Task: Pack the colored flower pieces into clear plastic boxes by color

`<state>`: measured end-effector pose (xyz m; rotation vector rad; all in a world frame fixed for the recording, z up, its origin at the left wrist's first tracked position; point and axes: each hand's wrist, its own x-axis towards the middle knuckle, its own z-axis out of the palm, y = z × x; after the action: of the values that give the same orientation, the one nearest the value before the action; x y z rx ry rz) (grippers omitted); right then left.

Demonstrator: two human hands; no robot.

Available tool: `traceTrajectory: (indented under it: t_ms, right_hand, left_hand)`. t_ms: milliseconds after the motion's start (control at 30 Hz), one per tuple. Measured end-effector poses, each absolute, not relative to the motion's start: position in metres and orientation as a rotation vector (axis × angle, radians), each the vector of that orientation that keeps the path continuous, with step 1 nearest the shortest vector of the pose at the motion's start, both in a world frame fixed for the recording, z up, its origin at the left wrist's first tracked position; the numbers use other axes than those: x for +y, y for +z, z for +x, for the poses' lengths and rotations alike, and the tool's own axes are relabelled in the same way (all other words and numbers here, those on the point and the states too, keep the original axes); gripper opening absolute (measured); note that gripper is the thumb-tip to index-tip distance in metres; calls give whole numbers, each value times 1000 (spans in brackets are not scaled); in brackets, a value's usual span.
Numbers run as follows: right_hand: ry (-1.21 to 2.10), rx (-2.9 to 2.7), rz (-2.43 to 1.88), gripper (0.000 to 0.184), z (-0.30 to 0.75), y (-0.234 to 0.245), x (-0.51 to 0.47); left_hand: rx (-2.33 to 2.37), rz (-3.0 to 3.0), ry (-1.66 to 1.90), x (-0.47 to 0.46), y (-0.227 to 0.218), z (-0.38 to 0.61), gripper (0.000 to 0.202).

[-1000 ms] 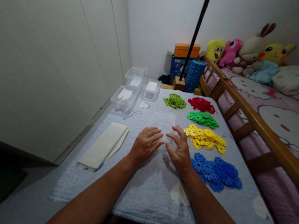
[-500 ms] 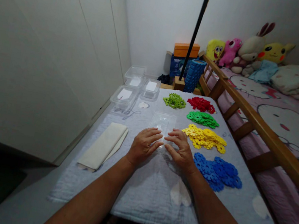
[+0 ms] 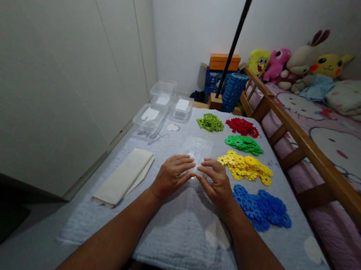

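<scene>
A clear box (image 3: 198, 145) is set just beyond the fingers (image 3: 181, 159), its near end partly hidden by the left hand (image 3: 171, 175) and right hand (image 3: 217, 183). Fingers are half curled, tips close together; whether it is gripped cannot be told. Yellow pieces (image 3: 248, 167) are heaped to their right.

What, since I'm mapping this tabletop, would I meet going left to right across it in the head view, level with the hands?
Folded cream sheet → left hand → right hand → blue pile. Omitted for overlap: the clear container and the yellow pile.
</scene>
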<state>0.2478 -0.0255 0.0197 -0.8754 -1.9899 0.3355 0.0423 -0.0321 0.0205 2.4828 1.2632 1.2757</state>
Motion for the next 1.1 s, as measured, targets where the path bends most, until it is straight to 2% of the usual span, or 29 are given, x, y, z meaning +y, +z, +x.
traceTrajectory:
  t_ms: [567,700,900,1100]
  right_hand:
    - [355,-2028,-861,17,252,25,-27]
    - [359,-2044,-871,18,252,25,-27]
    - [297,-2061,-885,24,250,24,-29]
    - [221,-2065,-895,28,251,23,-28]
  left_hand:
    - [1270,2375,1272,-33,27,22,29]
    - [1198,2359,1179,-26,30,8,24]
    - [1111,2291,1098,-21,31,-3,27]
    - [1103,2358,1178,-23,28,2,16]
